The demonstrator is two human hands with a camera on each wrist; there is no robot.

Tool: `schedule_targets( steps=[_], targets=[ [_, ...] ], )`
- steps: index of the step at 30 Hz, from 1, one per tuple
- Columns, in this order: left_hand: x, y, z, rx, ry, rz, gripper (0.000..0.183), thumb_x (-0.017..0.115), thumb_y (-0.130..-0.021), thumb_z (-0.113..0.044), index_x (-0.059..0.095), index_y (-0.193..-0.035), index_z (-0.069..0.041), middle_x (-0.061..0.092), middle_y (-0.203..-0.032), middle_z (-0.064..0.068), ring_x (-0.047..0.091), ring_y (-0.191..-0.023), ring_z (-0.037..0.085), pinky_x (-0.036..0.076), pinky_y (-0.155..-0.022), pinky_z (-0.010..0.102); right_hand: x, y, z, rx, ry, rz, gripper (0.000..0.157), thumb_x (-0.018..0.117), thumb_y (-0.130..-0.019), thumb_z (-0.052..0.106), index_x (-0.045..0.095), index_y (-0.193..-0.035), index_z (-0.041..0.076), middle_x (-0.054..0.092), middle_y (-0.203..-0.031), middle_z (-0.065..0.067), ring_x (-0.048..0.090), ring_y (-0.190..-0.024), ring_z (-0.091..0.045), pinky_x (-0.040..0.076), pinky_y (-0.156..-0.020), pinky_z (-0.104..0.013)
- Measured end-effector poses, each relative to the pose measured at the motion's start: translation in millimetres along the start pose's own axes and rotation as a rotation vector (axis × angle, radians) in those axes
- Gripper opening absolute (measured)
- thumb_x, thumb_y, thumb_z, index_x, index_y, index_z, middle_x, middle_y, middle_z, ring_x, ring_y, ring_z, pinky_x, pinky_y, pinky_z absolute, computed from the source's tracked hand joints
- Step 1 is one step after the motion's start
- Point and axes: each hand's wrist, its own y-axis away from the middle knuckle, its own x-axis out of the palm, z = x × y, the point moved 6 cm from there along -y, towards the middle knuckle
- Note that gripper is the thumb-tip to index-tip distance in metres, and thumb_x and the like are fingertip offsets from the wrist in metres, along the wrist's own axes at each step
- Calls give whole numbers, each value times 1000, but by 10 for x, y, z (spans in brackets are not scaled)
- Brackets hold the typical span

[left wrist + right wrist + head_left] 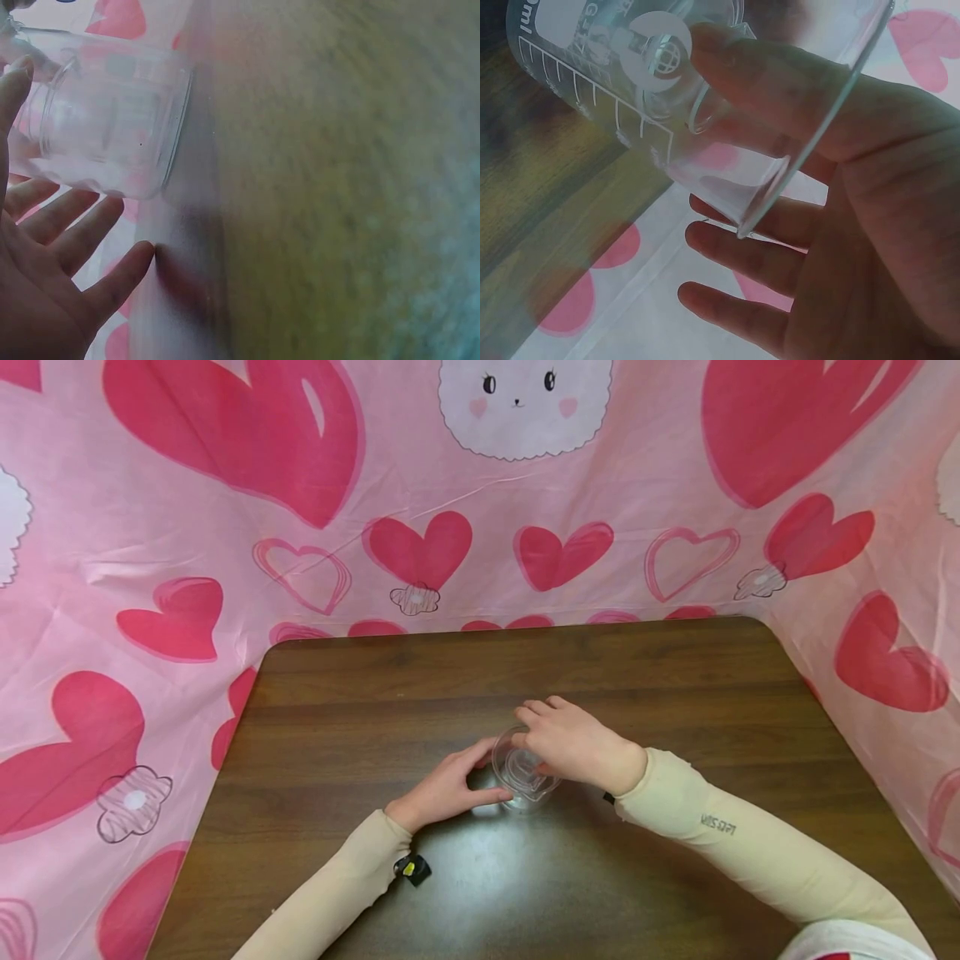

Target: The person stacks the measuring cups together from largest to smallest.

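A large clear glass beaker (504, 789) with white printed graduations (592, 90) stands upright on the table. A smaller clear vessel, seemingly a small beaker (522, 767), sits inside it. From above, my right hand (573, 743) reaches over the rim; its thumb and forefinger are inside the large beaker and pinch the small beaker's rim. The other right fingers (742, 259) stay outside, extended. My left hand (442, 789) is spread around the large beaker's left side, thumb in front and fingers behind. Whether it touches the glass is hard to tell.
The brown wooden table (360, 710) has its far edge a little beyond the hands. Pink cloth (480, 485) printed with hearts hangs behind and at both sides. A small black item with a yellow spot (411, 868) is at the left wrist.
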Motion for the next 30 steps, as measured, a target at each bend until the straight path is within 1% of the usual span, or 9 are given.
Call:
schedule_targets(
  steps=[9, 13, 18, 23, 30],
  targets=[
    [5, 3, 3, -12, -4, 2, 76, 80, -93, -40, 40, -158, -32, 53, -154, -9, 54, -136, 8, 45, -113, 40, 14, 6, 12, -1, -4, -48, 49, 97, -73, 37, 78, -116, 19, 70, -123, -11, 64, -116, -29, 54, -92, -43],
    [10, 2, 17, -12, -2, -1, 76, 80, -93, -40, 40, -158, -33, 52, -154, -10, 54, -136, 7, 45, -113, 39, 17, 2, 14, 7, -5, -41, 49, 96, -74, 37, 78, -116, 20, 69, -123, -10, 63, -116, -29, 53, -93, -44],
    [15, 1, 28, -8, -4, -7, 76, 80, -93, -41, 40, -158, -34, 52, -153, -11, 54, -136, 7, 46, -113, 38, 11, 4, 20, 8, 12, -53, 48, 97, -73, 37, 79, -114, 20, 69, -122, -9, 63, -115, -29, 53, -91, -43],
    [15, 3, 32, -7, -15, -9, 75, 79, -93, -41, 41, -158, -33, 53, -153, -10, 54, -136, 8, 46, -113, 39, 13, 3, 17, 5, 24, -63, 48, 97, -73, 37, 79, -114, 20, 70, -121, -10, 62, -117, -30, 53, -93, -44],
    [11, 1, 24, -16, -23, -6, 76, 79, -94, -42, 41, -158, -31, 53, -154, -7, 54, -136, 10, 45, -113, 42, 8, 1, 10, 7, 31, -63, 49, 96, -73, 41, 79, -113, 20, 69, -120, -9, 60, -118, -30, 52, -91, -43]
  ],
)
